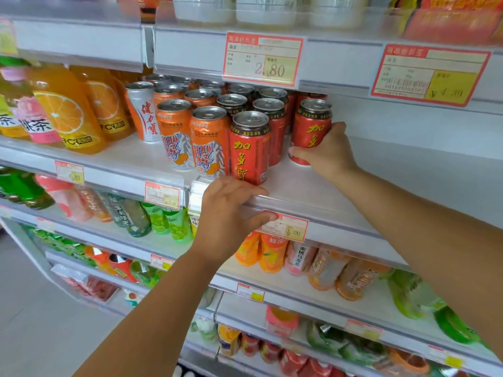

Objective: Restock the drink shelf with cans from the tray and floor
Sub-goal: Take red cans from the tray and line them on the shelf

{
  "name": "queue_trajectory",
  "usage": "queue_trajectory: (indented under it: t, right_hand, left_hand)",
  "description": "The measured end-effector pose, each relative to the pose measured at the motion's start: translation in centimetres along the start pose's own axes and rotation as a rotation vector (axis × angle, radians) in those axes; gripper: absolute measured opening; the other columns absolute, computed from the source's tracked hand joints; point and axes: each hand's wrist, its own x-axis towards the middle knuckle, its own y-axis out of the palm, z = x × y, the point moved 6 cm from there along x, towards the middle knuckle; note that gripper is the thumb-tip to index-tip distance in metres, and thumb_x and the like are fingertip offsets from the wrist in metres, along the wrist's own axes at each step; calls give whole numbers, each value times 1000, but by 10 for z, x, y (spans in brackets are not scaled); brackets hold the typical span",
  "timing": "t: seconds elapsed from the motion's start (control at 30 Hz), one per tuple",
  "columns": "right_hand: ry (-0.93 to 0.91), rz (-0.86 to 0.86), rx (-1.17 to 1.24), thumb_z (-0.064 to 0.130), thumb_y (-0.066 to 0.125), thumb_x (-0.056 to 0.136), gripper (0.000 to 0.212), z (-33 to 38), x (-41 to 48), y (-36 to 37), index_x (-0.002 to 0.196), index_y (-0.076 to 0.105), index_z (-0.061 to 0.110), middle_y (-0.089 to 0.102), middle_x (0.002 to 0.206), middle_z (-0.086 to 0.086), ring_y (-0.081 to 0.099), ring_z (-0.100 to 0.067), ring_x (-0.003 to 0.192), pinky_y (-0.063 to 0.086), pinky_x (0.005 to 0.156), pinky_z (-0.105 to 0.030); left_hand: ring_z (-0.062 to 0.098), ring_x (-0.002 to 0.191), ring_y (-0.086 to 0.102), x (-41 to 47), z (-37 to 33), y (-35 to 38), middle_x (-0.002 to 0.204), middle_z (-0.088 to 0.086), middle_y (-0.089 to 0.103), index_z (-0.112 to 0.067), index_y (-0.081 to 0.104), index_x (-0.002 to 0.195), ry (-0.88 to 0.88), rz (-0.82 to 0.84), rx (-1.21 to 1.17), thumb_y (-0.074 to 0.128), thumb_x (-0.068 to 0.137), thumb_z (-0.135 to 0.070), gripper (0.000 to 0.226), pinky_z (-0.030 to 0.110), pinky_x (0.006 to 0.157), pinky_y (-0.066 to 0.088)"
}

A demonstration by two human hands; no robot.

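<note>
Red can (pixel 311 129) at the drink shelf (pixel 367 186)
My right hand (pixel 328 155) grips it upright beside the other cans (pixel 250 148); my left hand (pixel 227 216) curls over the shelf edge (pixel 326 213) — thumb on its front.

The left hand (pixel 226 213) is bare, its back broad and smooth, with low knuckle ridges and a short, plain, unpainted thumbnail. The left forearm (pixel 152 308) is bare along all of its visible length, smooth and evenly rounded, growing thicker away from the wrist. The right hand (pixel 330 152) is likewise bare, with a short, plain thumbnail. The right forearm (pixel 424 235) is bare as well, smooth, and broadens steadily from the wrist.
</note>
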Motion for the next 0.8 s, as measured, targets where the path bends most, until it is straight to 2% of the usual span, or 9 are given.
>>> queue_trajectory:
  t: [0.07,0.2,0.33,0.43,0.7,0.8]
  right_hand:
    - [9,13,27,31,86,67,83,2,6,4,124,33,5,57,121,-9,59,-26,109,47,92,-36]
    - [42,158,-2,19,79,76,80,-3,13,1,136,28,7,53,112,-2,53,-16,99,39,79,-24]
    - [-2,136,-58,23,82,73,72,-12,20,-1,128,39,7,61,117,-7,61,-24,105,46,86,-31]
    - [-10,89,-61,32,84,70,73,-12,25,4,123,40,9,63,119,-9,62,-28,107,48,88,-36]
    - [-8,48,-87,38,80,73,72,-15,36,14,124,38,12,63,120,-8,60,-29,109,45,85,-35]
    - [29,104,-55,39,79,75,76,-20,37,18,132,34,13,61,125,-9,59,-28,113,44,89,-33]
  left_hand:
    - [19,96,59,-1,-1,1,95,-11,69,-27,73,99,4,-2,-9,70,71,-58,42,38,91,43]
    - [19,94,59,-2,-1,2,93,-10,68,-25,73,98,7,-15,-12,70,72,-57,41,38,90,42]
    - [18,92,57,-2,0,2,91,-10,67,-25,73,96,21,-33,-11,70,72,-57,40,33,90,40]
    - [18,92,57,-2,0,2,91,-10,66,-25,72,96,12,-30,-13,70,72,-56,39,33,90,40]
    - [17,94,55,-3,0,1,92,-10,66,-25,72,98,12,-29,-12,69,73,-56,40,33,90,39]
    - [18,95,56,-3,0,1,92,-9,66,-24,72,97,18,-28,-7,69,72,-56,41,34,90,40]
